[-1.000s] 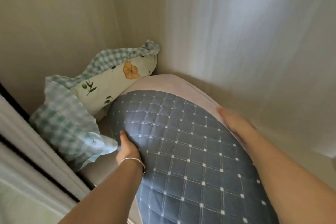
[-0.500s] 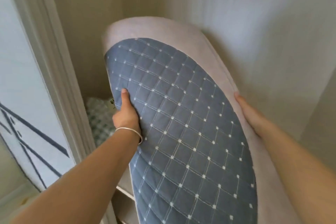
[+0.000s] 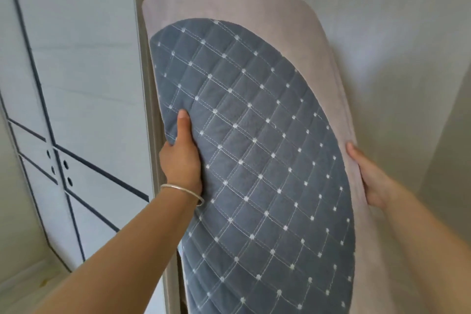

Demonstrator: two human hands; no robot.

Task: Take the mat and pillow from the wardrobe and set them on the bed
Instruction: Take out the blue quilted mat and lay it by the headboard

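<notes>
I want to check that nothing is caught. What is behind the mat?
Behind the mat only the pale wardrobe wall shows, above and right of it. The mat covers all directly behind it. The left hand and right hand grip its edges.

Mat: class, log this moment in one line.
stage: lifting | mat: folded, upright | left hand: gripping edge | right hand: gripping edge | pillow: unseen

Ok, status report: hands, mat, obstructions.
Left hand and right hand both gripping mat. Mat folded, held upright. Wardrobe frame close on left edge.
</notes>
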